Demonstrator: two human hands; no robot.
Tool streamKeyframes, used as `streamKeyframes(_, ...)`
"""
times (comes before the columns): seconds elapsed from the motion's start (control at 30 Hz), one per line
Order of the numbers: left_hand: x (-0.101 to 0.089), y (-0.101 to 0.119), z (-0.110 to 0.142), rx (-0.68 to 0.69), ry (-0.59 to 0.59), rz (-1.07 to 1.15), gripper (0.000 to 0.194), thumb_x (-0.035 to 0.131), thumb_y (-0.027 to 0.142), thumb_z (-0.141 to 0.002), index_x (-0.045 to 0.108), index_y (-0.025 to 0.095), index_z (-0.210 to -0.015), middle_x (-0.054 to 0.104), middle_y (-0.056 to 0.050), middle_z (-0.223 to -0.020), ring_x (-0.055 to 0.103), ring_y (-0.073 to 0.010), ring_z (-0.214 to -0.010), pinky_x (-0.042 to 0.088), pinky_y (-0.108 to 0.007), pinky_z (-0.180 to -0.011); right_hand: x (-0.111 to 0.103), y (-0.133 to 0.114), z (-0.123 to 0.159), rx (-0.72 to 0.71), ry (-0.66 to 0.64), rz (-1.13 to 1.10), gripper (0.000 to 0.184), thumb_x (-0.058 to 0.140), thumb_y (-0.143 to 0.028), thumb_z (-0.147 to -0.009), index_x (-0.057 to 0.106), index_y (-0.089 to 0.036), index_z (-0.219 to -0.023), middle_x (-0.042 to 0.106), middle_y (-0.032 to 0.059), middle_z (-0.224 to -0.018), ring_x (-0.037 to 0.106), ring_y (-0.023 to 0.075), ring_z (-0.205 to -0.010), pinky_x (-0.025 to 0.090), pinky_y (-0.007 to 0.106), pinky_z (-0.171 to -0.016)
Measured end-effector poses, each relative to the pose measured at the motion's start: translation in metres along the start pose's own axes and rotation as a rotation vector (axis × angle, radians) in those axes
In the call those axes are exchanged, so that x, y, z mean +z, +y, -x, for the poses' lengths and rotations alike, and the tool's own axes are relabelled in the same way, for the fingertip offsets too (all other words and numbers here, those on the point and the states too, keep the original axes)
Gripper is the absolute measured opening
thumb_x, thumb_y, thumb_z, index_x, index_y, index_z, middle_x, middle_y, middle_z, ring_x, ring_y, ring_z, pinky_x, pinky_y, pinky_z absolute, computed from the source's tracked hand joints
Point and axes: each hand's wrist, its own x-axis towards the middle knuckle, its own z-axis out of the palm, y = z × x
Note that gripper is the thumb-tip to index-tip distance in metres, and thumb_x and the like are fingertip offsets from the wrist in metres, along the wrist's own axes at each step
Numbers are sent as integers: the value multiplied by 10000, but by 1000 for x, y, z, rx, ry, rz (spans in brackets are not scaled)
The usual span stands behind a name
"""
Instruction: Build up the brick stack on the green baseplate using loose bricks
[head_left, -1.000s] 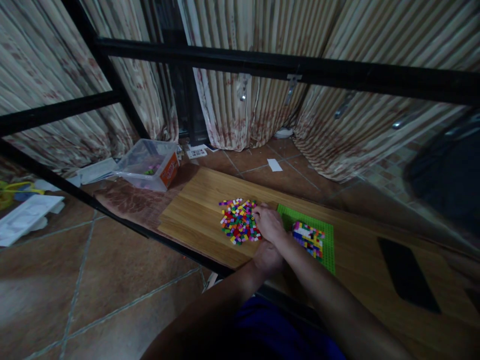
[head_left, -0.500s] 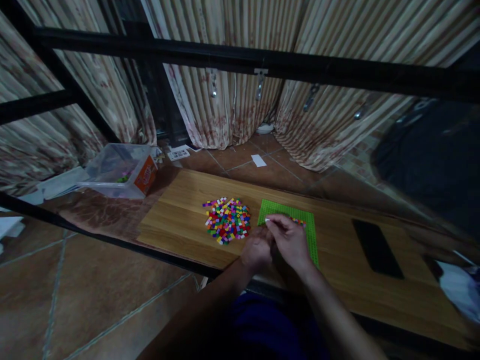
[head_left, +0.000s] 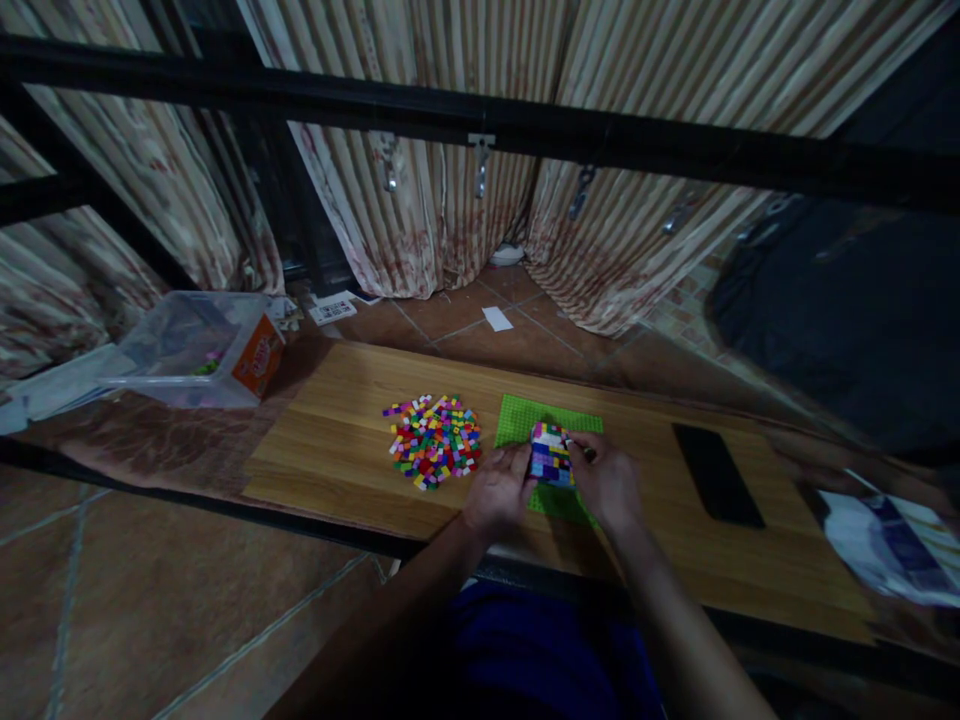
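Observation:
A block built of many-coloured toy bricks [head_left: 551, 462] is over the green studded baseplate [head_left: 517, 412]; whether it is fixed to the plate I cannot tell. My left hand [head_left: 499, 492] grips the block's left side, fingers closed against its edge. At the upper right edge of the block is my right hand [head_left: 609, 480], its thumb and finger pinched around a small white brick [head_left: 568, 441] that is mostly hidden. To the left of my left hand lies a loose pile of small coloured bricks [head_left: 436, 440].
The wooden board [head_left: 322, 430] lies under the bricks and baseplate. On its right part is a flat black rectangular object [head_left: 718, 475]. A clear plastic box [head_left: 199, 345] with an orange label stands to the left. A black metal bar [head_left: 435, 105] crosses in front of striped curtains.
My right hand has moved from above my left hand to the right side of the block. The coloured block, mostly covered before, now shows between both hands. The whole view has shifted slightly.

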Motion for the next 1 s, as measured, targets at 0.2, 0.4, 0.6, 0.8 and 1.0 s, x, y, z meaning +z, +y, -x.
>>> streamKeyframes(0.2, 0, 0, -1, 2, -4, -3, 481, 484, 279, -908, 389, 146, -1360, 556, -144, -1324, 505, -258, -1248, 404, -445, -1086, 3, -5, -2, -20, -2, 119, 304, 437, -331, -876, 703, -184, -896, 731, 94, -899, 658, 210, -757, 451, 314, -689)
streamKeyframes(0.4, 2, 0, -1, 15, 7, -10, 464, 477, 282, -918, 399, 134, -1350, 571, -147, -1303, 509, -262, -1243, 410, -448, -1078, 4, -6, -3, 14, -11, 95, 287, 454, -330, -856, 700, -184, -876, 739, 89, -856, 668, 222, -742, 456, 324, -690)
streamKeyframes(0.6, -1, 2, -1, 5, -7, 2, 464, 485, 285, -915, 399, 152, -1350, 573, -138, -1307, 515, -269, -1236, 413, -459, -1071, 2, 2, -2, 31, 18, -26, 302, 468, -353, -834, 708, -179, -889, 744, 96, -854, 676, 221, -728, 481, 324, -680)
streamKeyframes(0.8, -2, 2, -1, 7, 8, 23, 462, 480, 287, -913, 403, 146, -1346, 572, -146, -1308, 519, -263, -1233, 408, -447, -1079, 0, 7, 4, 1, 49, -33, 330, 453, -361, -857, 715, -169, -912, 740, 109, -906, 666, 226, -743, 494, 344, -717)
streamKeyframes(1.0, -1, 2, -1, 7, 5, 5, 469, 470, 280, -911, 396, 139, -1353, 573, -146, -1307, 520, -261, -1235, 403, -449, -1083, 4, 6, 12, -128, 56, 11, 361, 400, -320, -908, 714, -163, -995, 713, 121, -1010, 650, 231, -894, 493, 359, -816)
